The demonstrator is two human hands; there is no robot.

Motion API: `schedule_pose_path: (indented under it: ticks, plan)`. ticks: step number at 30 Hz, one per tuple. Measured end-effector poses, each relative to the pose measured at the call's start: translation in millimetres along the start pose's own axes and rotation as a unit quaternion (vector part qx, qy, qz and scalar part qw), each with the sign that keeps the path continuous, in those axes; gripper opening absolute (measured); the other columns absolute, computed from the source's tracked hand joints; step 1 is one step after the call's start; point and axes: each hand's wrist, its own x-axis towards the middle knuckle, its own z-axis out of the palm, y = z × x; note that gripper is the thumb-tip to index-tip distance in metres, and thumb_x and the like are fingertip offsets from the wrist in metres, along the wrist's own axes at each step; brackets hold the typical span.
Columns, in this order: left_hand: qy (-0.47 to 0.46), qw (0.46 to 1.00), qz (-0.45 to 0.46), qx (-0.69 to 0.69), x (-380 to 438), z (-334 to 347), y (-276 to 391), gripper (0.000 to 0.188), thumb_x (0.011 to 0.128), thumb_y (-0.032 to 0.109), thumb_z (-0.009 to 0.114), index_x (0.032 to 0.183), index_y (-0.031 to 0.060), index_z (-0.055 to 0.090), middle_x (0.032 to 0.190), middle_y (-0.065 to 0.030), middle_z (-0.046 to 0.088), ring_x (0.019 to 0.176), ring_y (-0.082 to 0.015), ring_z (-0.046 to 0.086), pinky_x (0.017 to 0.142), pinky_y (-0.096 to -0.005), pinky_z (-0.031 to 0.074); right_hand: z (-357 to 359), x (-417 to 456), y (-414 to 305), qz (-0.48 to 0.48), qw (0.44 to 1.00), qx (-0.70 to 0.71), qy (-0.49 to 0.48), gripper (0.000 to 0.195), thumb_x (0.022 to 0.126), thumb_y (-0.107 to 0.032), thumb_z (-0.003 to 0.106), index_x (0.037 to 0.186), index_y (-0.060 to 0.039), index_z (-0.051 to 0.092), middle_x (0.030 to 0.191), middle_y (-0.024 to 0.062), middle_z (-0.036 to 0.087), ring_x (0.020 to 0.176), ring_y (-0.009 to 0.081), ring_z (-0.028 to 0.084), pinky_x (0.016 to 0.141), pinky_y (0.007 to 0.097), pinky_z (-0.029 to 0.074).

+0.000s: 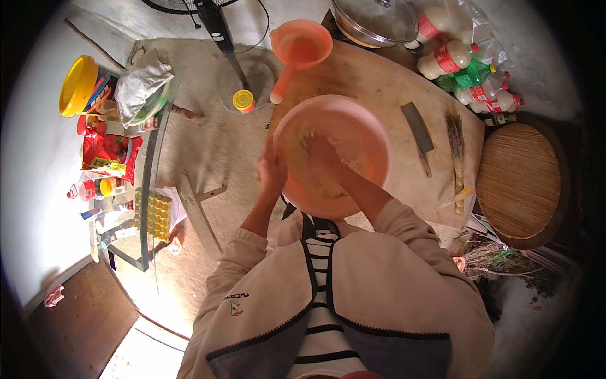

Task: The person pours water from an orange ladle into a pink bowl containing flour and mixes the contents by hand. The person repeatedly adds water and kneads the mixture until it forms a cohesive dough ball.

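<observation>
A large pink plastic basin (380, 137) stands on the wooden board in front of me. My left hand (273, 168) grips its left rim, thumb and fingers on either side of the wall. Inside the basin, my right hand (324, 151) reaches down into a pale, crumbly mixture that looks like flour or dough (348, 142). Bits of it cling near the fingers. Shade and blur hide how those fingers are closed.
On the board (407, 194) lie a cleaver (417, 128) and a straw brush (456, 156), right of the basin. A pink dipper (303, 45) sits behind it. Filled bottles (447, 59), a lidded pot (376, 21) and a round wooden lid (518, 180) line the far and right sides.
</observation>
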Motion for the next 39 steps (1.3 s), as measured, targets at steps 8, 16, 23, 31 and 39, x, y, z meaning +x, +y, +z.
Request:
schedule_pose_path:
  ticks: [8, 16, 23, 31, 39]
  plan:
    - [0.013, 1.0, -0.018, 0.015, 2.8, 4.0, 8.7, 0.043, 0.094, 0.005, 0.057, 0.136, 0.0026, 0.055, 0.107, -0.0295, 0.067, 0.099, -0.0495, 0.065, 0.079, -0.0506, 0.054, 36.8, -42.4, -19.7, -0.108, 0.99, 0.084, -0.029, 0.022, 0.092, -0.015, 0.06, 0.107, -0.0031, 0.069, 0.114, 0.0198, 0.066, 0.105, 0.0371, 0.065, 0.086, 0.0468, 0.054]
    - [0.006, 1.0, 0.027, 0.006, 5.0, 7.5, -7.2, 0.043, 0.094, 0.006, 0.057, 0.137, 0.0056, 0.053, 0.102, -0.03, 0.068, 0.091, -0.0502, 0.066, 0.073, -0.0531, 0.053, -3.4, 0.0, 25.1, 0.01, 0.996, -0.089, 0.029, 0.026, 0.096, -0.019, 0.061, 0.115, -0.0018, 0.064, 0.113, 0.0183, 0.067, 0.096, 0.0292, 0.068, 0.077, 0.041, 0.054]
    - [-0.01, 1.0, -0.023, 0.016, 2.8, 3.6, 5.9, 0.043, 0.095, 0.007, 0.057, 0.137, 0.0096, 0.053, 0.101, -0.029, 0.068, 0.09, -0.0506, 0.065, 0.072, -0.0543, 0.052, 35.9, -15.2, -25.4, -0.054, 0.98, -0.182, 0.053, 0.03, 0.092, -0.018, 0.059, 0.116, -0.0001, 0.063, 0.114, 0.0183, 0.065, 0.112, 0.036, 0.06, 0.097, 0.0488, 0.047]
    - [0.05, 0.999, 0.014, 0.015, -2.2, 8.0, 0.1, 0.04, 0.095, 0.011, 0.058, 0.134, 0.0086, 0.056, 0.101, -0.0284, 0.069, 0.094, -0.0503, 0.065, 0.076, -0.0546, 0.052, -11.6, -95.7, -5.4, -0.332, 0.928, -0.13, -0.11, 0.023, 0.092, -0.018, 0.057, 0.105, -0.0055, 0.07, 0.11, 0.0171, 0.066, 0.108, 0.0388, 0.061, 0.095, 0.0486, 0.048]
    - [-0.001, 0.997, -0.071, 0.042, 1.0, 5.2, 11.1, 0.043, 0.098, 0.012, 0.054, 0.141, 0.0036, 0.052, 0.108, -0.0301, 0.068, 0.103, -0.0495, 0.065, 0.084, -0.0531, 0.053, -4.9, 34.0, -22.1, 0.0, 0.997, 0.053, -0.053, 0.023, 0.09, -0.015, 0.059, 0.107, -0.004, 0.07, 0.113, 0.0202, 0.066, 0.109, 0.0391, 0.061, 0.094, 0.0489, 0.049]
